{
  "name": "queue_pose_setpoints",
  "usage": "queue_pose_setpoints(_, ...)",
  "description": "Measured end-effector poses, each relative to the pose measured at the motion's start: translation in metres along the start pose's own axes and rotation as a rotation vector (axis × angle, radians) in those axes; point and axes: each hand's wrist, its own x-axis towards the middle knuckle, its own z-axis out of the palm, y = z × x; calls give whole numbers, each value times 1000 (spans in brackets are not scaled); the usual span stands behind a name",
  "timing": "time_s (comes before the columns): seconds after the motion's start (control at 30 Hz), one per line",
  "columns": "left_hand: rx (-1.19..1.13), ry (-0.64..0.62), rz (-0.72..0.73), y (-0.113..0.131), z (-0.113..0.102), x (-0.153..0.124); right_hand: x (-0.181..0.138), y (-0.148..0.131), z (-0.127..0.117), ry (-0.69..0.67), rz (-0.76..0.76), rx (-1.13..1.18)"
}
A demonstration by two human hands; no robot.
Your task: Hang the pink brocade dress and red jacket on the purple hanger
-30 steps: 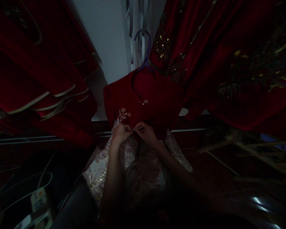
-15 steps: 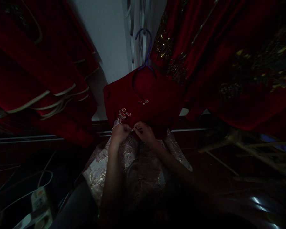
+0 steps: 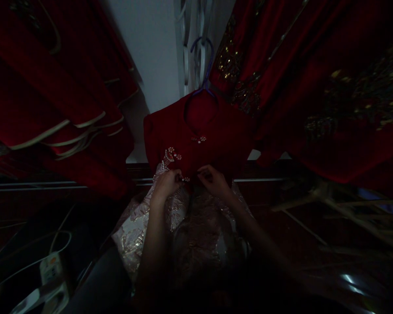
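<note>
A red garment (image 3: pixel 216 126) hangs from a purple hanger (image 3: pixel 209 65), with a patterned, shiny pinkish skirt part (image 3: pixel 134 235) below it. Beaded ornaments decorate its front: one beaded piece (image 3: pixel 170 156) on the left side, another beaded clasp (image 3: pixel 199 139) below the neckline. At the waist, my left hand (image 3: pixel 168 183) is closed, pinching a small beaded clasp (image 3: pixel 185 179) that sticks out past its fingertips. Slightly to the right, my right hand (image 3: pixel 214 179) has its fingertips together, apart from the clasp. Anything held in them is too small and dark to see.
Red garments (image 3: pixel 52 87) with pale piping hang at left, and red garments with gold sequins (image 3: pixel 229 63) at right. Lower left is a white power strip (image 3: pixel 50 266) with a cable. A wooden frame (image 3: pixel 334 200) stands at right. The scene is dim.
My right hand has drawn away to the right from my left hand, opening a gap between them. The clasp at my left fingertips now shows more. The view has shifted slightly.
</note>
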Motion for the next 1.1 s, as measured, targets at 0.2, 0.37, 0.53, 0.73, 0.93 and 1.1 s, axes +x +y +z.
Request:
queue_pose_setpoints(0.2, -13, 65, 26, -1, -3, 0, -1, -3, 3, -56, 1, 51)
queue_pose_setpoints(0.37, -85, 101, -1, 2, -4, 0, -4, 2, 12, -135, 0, 89)
queue_pose_setpoints(0.53, -153, 132, 60, 4, -2, 3, -8, 7, 21, -193, -7, 109)
queue_pose_setpoints(0.73, -151, 70, -18, -4, 2, 5, -8, 4, 22, -200, 15, 119)
queue_pose_setpoints(0.93, -94, -24, -1, -5, 3, 2, -7, 6, 22, -204, 3, 120)
queue_pose_setpoints(1.1, -10, 19, 6, -7, 8, 7, -7, 6, 23, -214, 13, 122)
